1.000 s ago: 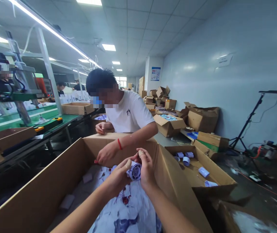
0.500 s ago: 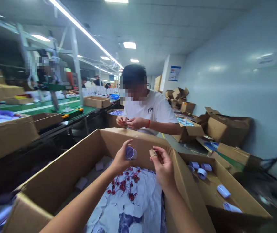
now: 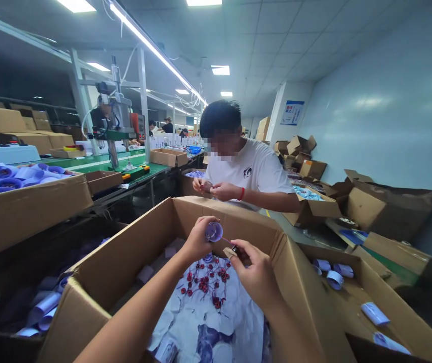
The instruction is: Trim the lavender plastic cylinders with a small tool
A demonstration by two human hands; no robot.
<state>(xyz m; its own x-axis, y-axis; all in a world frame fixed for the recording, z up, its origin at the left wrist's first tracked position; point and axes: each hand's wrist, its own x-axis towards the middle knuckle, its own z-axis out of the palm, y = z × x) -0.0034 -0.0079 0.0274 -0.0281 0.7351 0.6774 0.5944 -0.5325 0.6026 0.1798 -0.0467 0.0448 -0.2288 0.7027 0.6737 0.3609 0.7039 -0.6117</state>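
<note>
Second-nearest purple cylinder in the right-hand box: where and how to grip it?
Probably mid-length on the cylinder, from above, fingers across its curved sides: it lies on its side in the right-hand box, with bare cardboard along both flanks.

head-worn view looks forward and down, hands close.

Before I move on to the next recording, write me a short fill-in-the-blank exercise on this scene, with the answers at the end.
The purple cup is in the camera wearer's ____ hand.
The small round parts scattered on the crumpled sheets are dark ____.
The co-worker opposite wears a ____ T-shirt.

Missing words: left; red; white.
</note>
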